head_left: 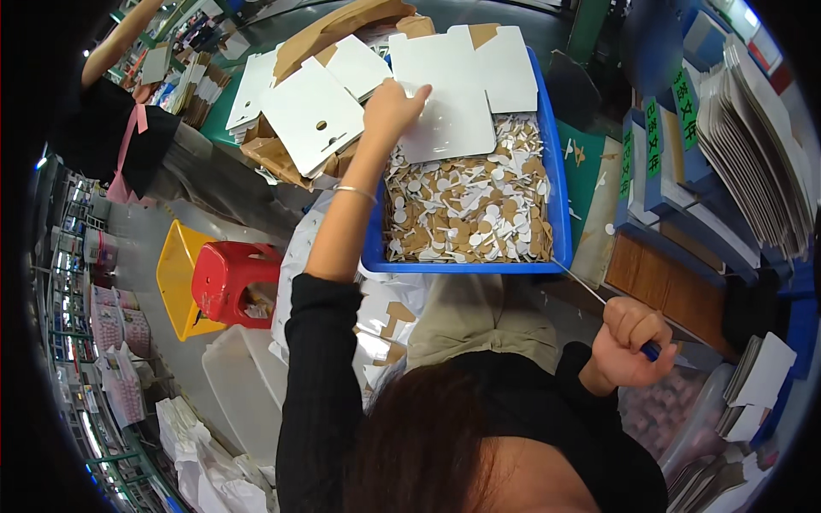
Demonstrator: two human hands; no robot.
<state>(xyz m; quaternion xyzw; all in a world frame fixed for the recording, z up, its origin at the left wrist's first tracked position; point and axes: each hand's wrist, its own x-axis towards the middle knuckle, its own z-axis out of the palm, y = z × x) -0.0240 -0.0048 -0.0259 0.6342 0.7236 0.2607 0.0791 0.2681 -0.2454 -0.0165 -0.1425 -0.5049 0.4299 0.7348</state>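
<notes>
My left hand [395,109] is closed at the left edge of a white cardboard piece [457,128], with the thumb over its face and the fingertips hidden. That piece lies over the far part of a blue tray [560,197], which is filled with small white and brown cardboard scraps [466,209]. Left of the hand, a stack of white die-cut cardboard sheets [312,111] shows a round hole and a slot. My right hand [631,342] is closed around the blue handle of a screwdriver [584,285]; its thin metal shaft points toward the tray's near right corner.
A red stool [235,282] and a yellow bin [171,278] stand on the floor at the left. Blue file boxes [676,201] and stacked cardboard [757,145] crowd the right. Another person [111,132] stands at the far left. Brown wrapping paper [333,30] lies behind the sheets.
</notes>
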